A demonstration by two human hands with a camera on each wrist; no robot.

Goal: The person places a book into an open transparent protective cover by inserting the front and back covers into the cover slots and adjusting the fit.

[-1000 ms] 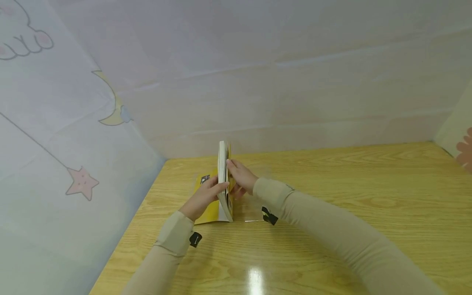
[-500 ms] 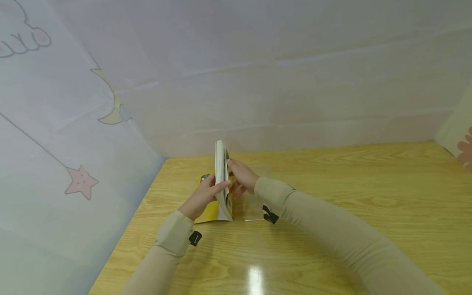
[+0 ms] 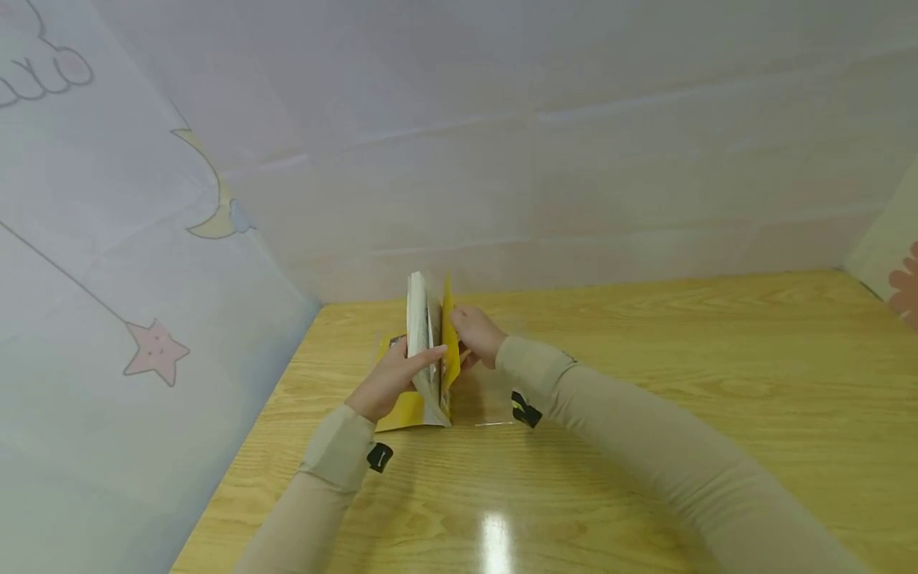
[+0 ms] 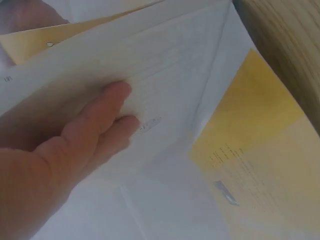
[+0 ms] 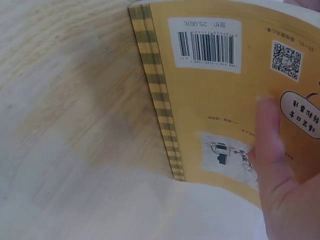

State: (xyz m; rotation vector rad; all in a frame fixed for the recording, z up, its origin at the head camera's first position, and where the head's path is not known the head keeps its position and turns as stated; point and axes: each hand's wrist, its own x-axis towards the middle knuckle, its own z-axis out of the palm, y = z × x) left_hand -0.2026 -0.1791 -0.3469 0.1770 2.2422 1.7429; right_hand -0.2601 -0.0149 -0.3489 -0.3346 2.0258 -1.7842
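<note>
A yellow paperback book (image 3: 416, 315) stands on its spine on the table, one cover (image 3: 403, 413) folded down to the left. My left hand (image 3: 387, 381) grips the page block, thumb on the near side; in the left wrist view its fingers (image 4: 95, 120) lie along a white page. The back cover (image 3: 449, 339) leans apart from the pages on the right, pinched at its edge by my right hand (image 3: 479, 335). In the right wrist view this back cover (image 5: 200, 100) shows a barcode, a QR code and a checked spine strip, with a finger lying on it.
A clear plastic sheet (image 3: 495, 410) lies on the wood-grain table (image 3: 645, 343) right of the book. A pale wall covering (image 3: 610, 159) rises behind the table, and another with a moon and a star (image 3: 158, 353) stands at the left.
The page block has tilted left with my left hand. The yellow back cover has parted from the pages to the right, and my right hand has shifted slightly right.
</note>
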